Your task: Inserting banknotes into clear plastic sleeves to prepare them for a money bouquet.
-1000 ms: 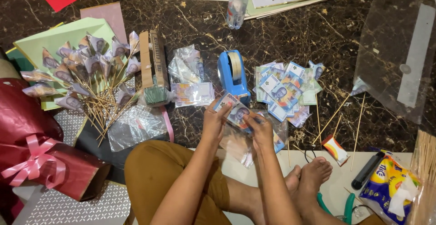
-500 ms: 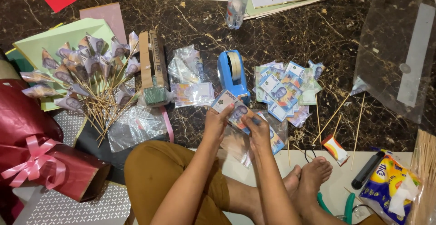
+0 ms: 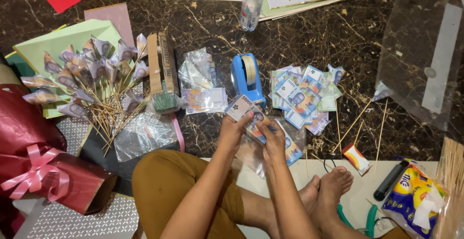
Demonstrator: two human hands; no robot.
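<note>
Together, left hand (image 3: 234, 132) and right hand (image 3: 273, 141) pinch one banknote (image 3: 249, 114) — each grip closed on it — beside the blue tape dispenser (image 3: 247, 78).

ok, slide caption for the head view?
Both hands, left hand and right hand, hold a banknote beside a blue tape dispenser.

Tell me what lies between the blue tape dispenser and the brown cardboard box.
In the head view, clear plastic sleeves and a wrapped banknote lie between the tape dispenser and the cardboard box.
</note>
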